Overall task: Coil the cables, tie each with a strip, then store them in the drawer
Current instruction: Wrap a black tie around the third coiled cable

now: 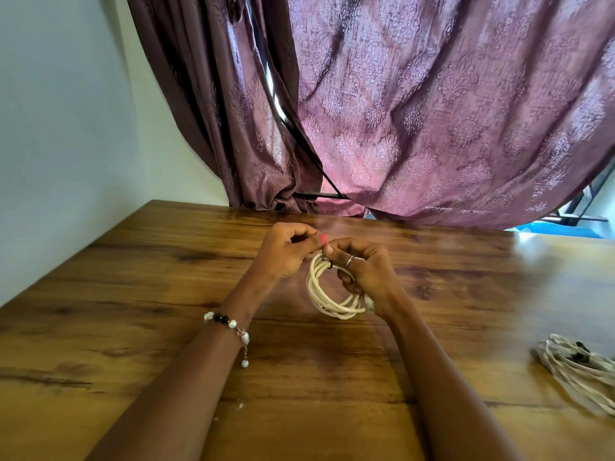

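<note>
From the head camera, the person holds a white coil [327,294] up above the middle of the table [133,294], a bit nearer the far edge. It is lifted, probably so both hands can reach around it and work on the top.

The right hand [364,271] has its fingers curled through the coil and grips it from the right side. That keeps the loops together so they cannot spring apart. The left hand [286,249] is curled too, and its fingertips pinch at the top of the coil, right against the right thumb. A thin dark strip [329,263] goes around the loops there (it is too small to tell if it is tied yet). It looks like the tying step.

The coil is cream white, made of many round loops stacked close. The loops fan out a little at the bottom, and the cable looks smooth and bendy.

Another bundle [579,367] of pale cable lies near the right edge of the table, with dark bits on it. No drawer can be seen.
</note>
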